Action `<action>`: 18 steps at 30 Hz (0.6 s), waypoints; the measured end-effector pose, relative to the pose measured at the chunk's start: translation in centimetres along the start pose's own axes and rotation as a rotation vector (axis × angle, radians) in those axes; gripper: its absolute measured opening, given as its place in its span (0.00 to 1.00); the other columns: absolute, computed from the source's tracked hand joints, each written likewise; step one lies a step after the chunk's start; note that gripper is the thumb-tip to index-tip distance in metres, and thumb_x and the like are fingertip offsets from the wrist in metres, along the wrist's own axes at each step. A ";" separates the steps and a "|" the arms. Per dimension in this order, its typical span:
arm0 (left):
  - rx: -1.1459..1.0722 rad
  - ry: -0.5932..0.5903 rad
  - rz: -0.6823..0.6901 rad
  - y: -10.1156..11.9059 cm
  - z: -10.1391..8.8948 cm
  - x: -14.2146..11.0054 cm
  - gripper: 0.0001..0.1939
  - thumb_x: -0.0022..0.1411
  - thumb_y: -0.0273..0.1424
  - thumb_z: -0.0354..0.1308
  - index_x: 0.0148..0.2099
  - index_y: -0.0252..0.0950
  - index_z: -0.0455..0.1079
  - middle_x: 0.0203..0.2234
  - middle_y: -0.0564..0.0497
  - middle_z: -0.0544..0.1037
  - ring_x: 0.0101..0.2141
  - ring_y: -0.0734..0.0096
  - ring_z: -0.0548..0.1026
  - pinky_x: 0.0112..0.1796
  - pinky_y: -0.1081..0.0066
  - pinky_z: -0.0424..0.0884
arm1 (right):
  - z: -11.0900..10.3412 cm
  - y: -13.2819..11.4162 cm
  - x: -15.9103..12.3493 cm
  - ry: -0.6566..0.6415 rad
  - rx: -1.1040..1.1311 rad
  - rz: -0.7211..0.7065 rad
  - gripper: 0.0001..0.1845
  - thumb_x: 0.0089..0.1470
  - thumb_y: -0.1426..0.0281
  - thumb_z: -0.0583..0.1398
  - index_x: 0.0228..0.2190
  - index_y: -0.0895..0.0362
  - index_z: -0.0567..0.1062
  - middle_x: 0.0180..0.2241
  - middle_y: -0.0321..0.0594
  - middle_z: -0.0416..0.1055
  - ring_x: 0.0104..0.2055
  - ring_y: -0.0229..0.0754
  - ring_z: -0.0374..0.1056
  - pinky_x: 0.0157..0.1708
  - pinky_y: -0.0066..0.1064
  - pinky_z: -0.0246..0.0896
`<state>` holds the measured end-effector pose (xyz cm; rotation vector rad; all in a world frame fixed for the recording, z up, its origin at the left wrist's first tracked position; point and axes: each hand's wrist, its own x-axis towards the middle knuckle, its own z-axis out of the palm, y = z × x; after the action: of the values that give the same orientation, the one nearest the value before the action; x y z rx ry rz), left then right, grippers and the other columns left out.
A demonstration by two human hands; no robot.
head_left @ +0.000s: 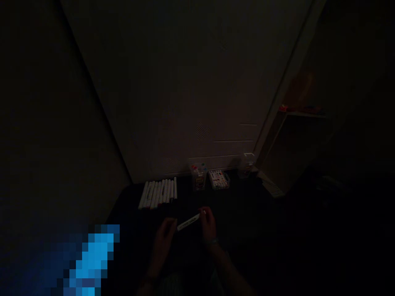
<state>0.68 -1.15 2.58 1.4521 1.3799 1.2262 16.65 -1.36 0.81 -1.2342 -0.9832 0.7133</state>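
Note:
In dim light, a white marker [188, 222] slants above the dark table, its right end higher in the picture. My right hand [208, 224] grips that upper end between thumb and fingers; a band circles the wrist. Close to the lower end is my left hand [166, 230], its fingertips pressed together in a pinch. Whether anything sits between those fingertips is too dark to tell. Several white markers [159, 193] lie side by side in a row beyond my left hand.
Against the wall stand a clear container with coloured tops inside [199, 177], a flat case of markers [219, 179] and another clear container [246, 165]. A wooden shelf unit [277, 152] rises on the right. A pixelated bright blue patch [92, 259] covers the lower left.

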 end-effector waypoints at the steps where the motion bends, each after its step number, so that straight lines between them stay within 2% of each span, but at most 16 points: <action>1: 0.008 -0.022 -0.004 -0.2 0.0 0.0 0.20 0.48 0.48 0.52 0.34 0.37 0.67 0.29 0.52 0.73 0.33 0.68 0.71 0.36 0.71 0.66 | 0.0 0.1 0.0 0.005 0.000 -0.001 0.15 0.52 0.60 0.50 0.31 0.57 0.70 0.27 0.35 0.66 0.30 0.36 0.61 0.30 0.25 0.55; 8: 0.036 -0.016 -0.110 -1.8 0.1 0.4 0.23 0.47 0.48 0.52 0.39 0.35 0.68 0.35 0.49 0.75 0.38 0.63 0.71 0.38 0.69 0.66 | 0.1 1.1 0.2 0.039 0.003 0.031 0.15 0.53 0.59 0.49 0.33 0.56 0.68 0.28 0.34 0.65 0.29 0.35 0.59 0.30 0.25 0.54; 12: 0.063 0.022 -0.132 -2.0 0.1 0.4 0.24 0.46 0.48 0.53 0.39 0.34 0.69 0.37 0.47 0.75 0.41 0.60 0.70 0.39 0.68 0.66 | 0.2 1.2 0.2 0.038 -0.007 0.033 0.15 0.53 0.59 0.48 0.33 0.55 0.67 0.28 0.34 0.64 0.30 0.35 0.59 0.31 0.25 0.54; 18: 0.041 0.011 -0.149 -2.2 -0.1 0.5 0.26 0.45 0.49 0.53 0.39 0.34 0.69 0.37 0.47 0.75 0.41 0.60 0.70 0.41 0.66 0.65 | 0.1 0.9 0.2 0.040 0.042 0.040 0.15 0.52 0.59 0.50 0.32 0.56 0.68 0.27 0.34 0.63 0.28 0.34 0.58 0.29 0.23 0.54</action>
<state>0.05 -0.44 0.51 1.3456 1.5004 1.1187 16.68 -1.00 0.02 -1.2303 -0.9088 0.7343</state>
